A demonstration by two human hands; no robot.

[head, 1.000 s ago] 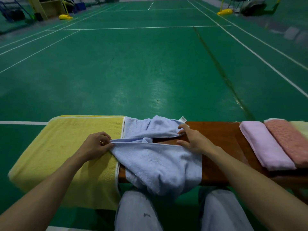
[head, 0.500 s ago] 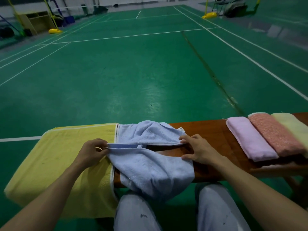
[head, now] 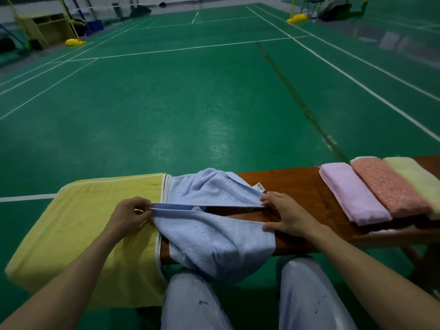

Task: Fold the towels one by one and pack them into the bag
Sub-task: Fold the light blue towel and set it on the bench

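Head view: left hand (head: 129,215) pinches blue towel (head: 214,241), right hand (head: 288,215) splayed.

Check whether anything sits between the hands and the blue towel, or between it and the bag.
Nothing visible separates them: the left hand pinches the left edge of the blue towel, and the right hand touches its right edge with spread fingers. No bag is in view, so that path cannot be judged.
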